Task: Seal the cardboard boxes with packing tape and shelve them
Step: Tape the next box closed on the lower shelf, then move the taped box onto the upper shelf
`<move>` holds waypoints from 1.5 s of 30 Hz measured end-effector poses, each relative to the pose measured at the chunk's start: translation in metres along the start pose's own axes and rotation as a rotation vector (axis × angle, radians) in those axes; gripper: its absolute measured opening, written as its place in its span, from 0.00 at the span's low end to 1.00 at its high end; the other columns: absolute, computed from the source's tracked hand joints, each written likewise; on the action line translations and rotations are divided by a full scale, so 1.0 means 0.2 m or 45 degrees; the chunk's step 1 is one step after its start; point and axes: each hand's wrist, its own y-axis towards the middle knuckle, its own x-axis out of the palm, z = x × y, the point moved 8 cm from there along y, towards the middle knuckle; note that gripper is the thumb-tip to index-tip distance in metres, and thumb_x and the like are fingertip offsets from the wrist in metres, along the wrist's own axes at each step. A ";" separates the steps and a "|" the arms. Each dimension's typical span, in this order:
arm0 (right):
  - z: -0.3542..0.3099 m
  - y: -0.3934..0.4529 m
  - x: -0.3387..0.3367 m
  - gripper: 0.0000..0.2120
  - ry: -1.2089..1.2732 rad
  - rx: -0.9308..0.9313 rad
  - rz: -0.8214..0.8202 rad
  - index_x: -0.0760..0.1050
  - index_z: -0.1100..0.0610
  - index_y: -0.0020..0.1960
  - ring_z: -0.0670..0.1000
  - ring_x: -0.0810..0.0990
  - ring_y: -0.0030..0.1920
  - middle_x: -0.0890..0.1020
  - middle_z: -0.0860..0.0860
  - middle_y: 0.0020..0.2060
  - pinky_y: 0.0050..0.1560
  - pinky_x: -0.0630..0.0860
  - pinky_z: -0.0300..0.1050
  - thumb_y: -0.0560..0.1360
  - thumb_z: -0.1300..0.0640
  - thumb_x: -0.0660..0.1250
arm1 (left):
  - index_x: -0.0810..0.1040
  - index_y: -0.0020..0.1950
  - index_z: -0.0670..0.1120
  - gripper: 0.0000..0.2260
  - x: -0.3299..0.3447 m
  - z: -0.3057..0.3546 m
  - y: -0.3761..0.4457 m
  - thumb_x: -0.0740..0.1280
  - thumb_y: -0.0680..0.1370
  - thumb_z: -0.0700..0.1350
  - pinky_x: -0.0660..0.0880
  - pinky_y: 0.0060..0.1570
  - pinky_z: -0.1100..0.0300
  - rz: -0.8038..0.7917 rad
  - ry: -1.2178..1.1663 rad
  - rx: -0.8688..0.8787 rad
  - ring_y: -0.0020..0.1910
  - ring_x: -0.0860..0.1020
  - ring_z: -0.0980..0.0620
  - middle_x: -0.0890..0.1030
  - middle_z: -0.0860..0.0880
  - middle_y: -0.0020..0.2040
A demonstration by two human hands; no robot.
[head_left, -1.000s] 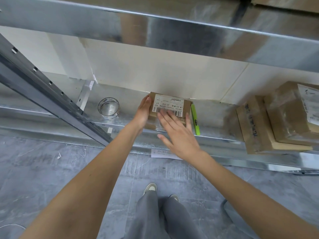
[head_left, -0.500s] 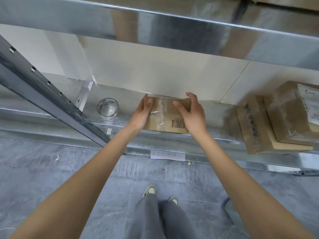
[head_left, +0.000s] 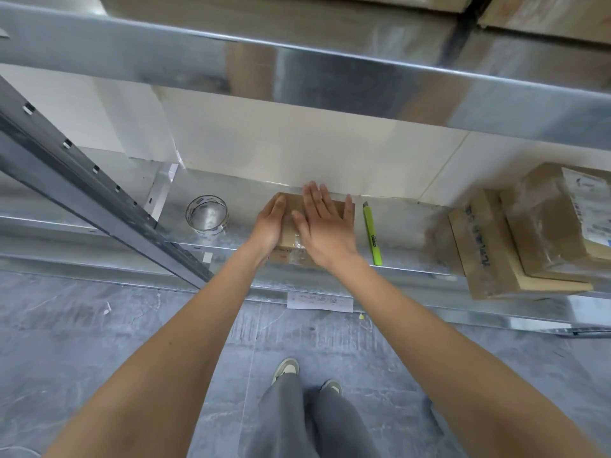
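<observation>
L arm: bare, enters from lower left of frame, runs up to centre, nearly straight.
L hand (head_left: 268, 226): centre frame, fingers straight & together, pointing up-frame; palm faces R, set edge-on vs side of what it touches. Thumb hidden.
R arm: bare, enters lower right, angles up-left to centre.
R hand (head_left: 325, 226): just R of L hand, palm down, flat, fingers straight & slightly spread, thumb out to L. Pressing, not gripping.
Legs: grey trousers, bottom centre; light shoes, toes pointing up-frame.
</observation>
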 end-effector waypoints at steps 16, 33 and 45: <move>0.12 -0.43 -0.04 0.26 0.578 0.183 0.444 0.55 0.55 0.79 0.50 0.54 0.78 0.60 0.51 0.77 0.77 0.47 0.47 0.83 0.47 0.47 | 0.58 0.78 0.44 0.28 -0.07 0.01 -0.06 0.60 0.82 0.53 0.60 0.65 0.66 0.323 -0.261 -0.024 0.74 0.64 0.52 0.64 0.47 0.76; 0.26 -0.69 -0.01 0.23 1.601 0.673 0.449 0.65 0.51 0.75 0.47 0.63 0.74 0.68 0.47 0.73 0.71 0.57 0.41 0.83 0.44 0.51 | 0.68 0.75 0.49 0.43 -0.01 -0.26 -0.56 0.57 0.66 0.73 0.59 0.75 0.50 0.146 -0.413 -0.218 0.72 0.68 0.53 0.71 0.51 0.73; 0.22 -1.22 -0.48 0.24 1.605 0.399 0.623 0.64 0.53 0.75 0.46 0.62 0.74 0.66 0.46 0.74 0.74 0.55 0.41 0.83 0.44 0.51 | 0.73 0.71 0.52 0.26 0.09 0.28 -1.26 0.53 0.80 0.65 0.63 0.69 0.55 0.187 -0.176 0.146 0.69 0.70 0.52 0.75 0.53 0.69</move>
